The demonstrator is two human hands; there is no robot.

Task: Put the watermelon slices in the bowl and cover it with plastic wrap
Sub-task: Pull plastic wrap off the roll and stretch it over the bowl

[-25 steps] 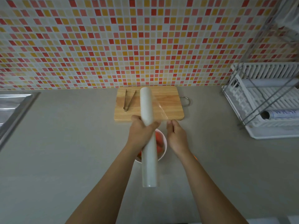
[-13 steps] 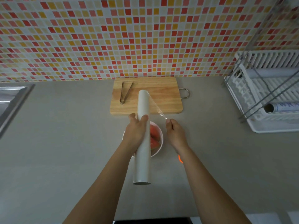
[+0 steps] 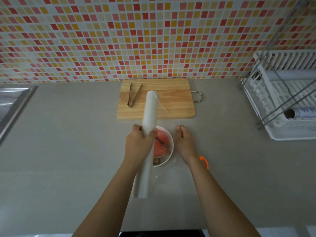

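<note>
A white bowl (image 3: pixel 168 159) holding red watermelon slices (image 3: pixel 161 144) stands on the grey counter in front of the cutting board. My left hand (image 3: pixel 139 144) grips a long white roll of plastic wrap (image 3: pixel 149 113) held lengthwise over the bowl's left side. My right hand (image 3: pixel 185 142) is just right of the bowl, fingers pinched on the clear film's free edge. The stretched film (image 3: pixel 166 132) spans from the roll across the bowl to that hand. The roll and my left hand hide the bowl's left half.
A wooden cutting board (image 3: pixel 176 103) with metal tongs (image 3: pixel 134 94) lies near the tiled wall. A white dish rack (image 3: pixel 289 106) with a foil roll (image 3: pixel 301 113) stands at right. A steel sink edge (image 3: pixel 15 106) is at left. An orange object (image 3: pixel 204 161) peeks from behind my right wrist.
My right hand has pulled the film's edge to the right, away from the roll, so the sheet now spreads over the bowl. The roll has come lower and nearer.
</note>
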